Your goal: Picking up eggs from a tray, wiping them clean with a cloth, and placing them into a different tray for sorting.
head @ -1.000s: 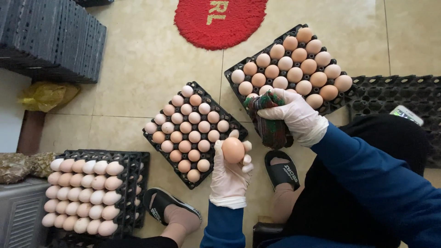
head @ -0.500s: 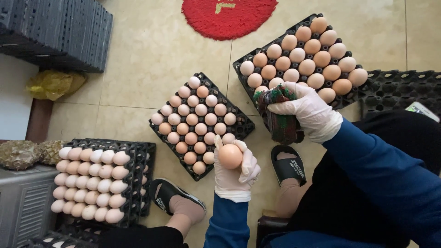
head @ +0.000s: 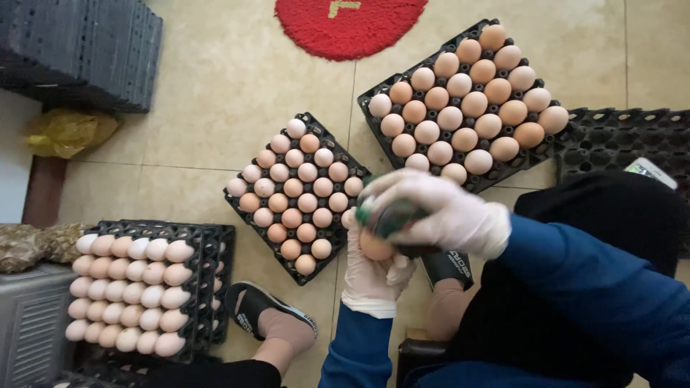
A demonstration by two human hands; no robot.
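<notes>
On the tiled floor (head: 215, 108) below me, the biggest thing is the stack of black empty trays (head: 79, 50) at the upper left, and under it lies a yellow bag (head: 68, 131). At the top a red mat (head: 348, 25) shows only its lower part. To the upper right a black tray (head: 471, 179) is full of brown eggs (head: 467, 104), and just beside it on the right lies an empty tray (head: 618, 140) with a phone (head: 650, 172) on its lower edge. Between my knees, in the middle, a second full tray (head: 338, 237) stands turned like a diamond, holding pale and brown eggs (head: 298, 190). At the lower left a third tray (head: 212, 273) sits on a small stack and carries whitish eggs (head: 126, 287); a grey crate (head: 29, 323) is touching it on the left. My two feet in black slippers (head: 251, 312) rest below the middle tray. Both my hands wear white gloves and meet just right of the middle tray. My right hand (head: 449, 215) is closed around a dark green object (head: 388, 215), blurred, so I cannot tell what it is; it touches the top of the egg. My left hand (head: 374, 276) is under it, fingers curled up, holding one brown egg (head: 375, 246) from below. This egg is above the floor, near the right corner of the middle tray, between my two palms.
</notes>
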